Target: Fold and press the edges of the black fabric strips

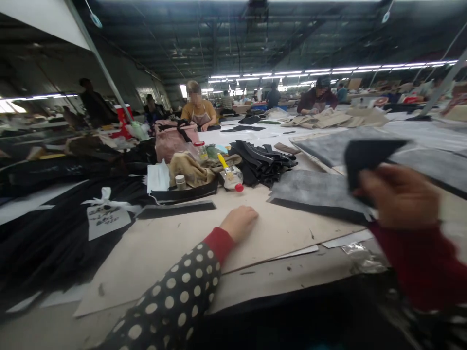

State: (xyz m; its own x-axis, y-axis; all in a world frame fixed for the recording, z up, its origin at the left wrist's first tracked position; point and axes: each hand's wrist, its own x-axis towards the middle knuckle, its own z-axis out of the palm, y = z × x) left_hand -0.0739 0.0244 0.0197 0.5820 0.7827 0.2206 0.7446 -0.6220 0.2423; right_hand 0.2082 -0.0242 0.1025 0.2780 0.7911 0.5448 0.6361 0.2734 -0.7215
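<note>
My left hand rests on a pale board, back upward. Its fingers bend down out of sight, so their grip cannot be made out. Raised at the right, my right hand is blurred and closed on a black fabric piece. Beneath that piece lies a grey panel with a black edge. A narrow dark strip lies on the board to the left of my left hand.
Beyond the board stand a clear jar with a yellow-handled brush, a heap of black strips and a pink bag. Dark cloth with a handwritten tag lies left. Black fabric is nearest me. Co-workers are across the table.
</note>
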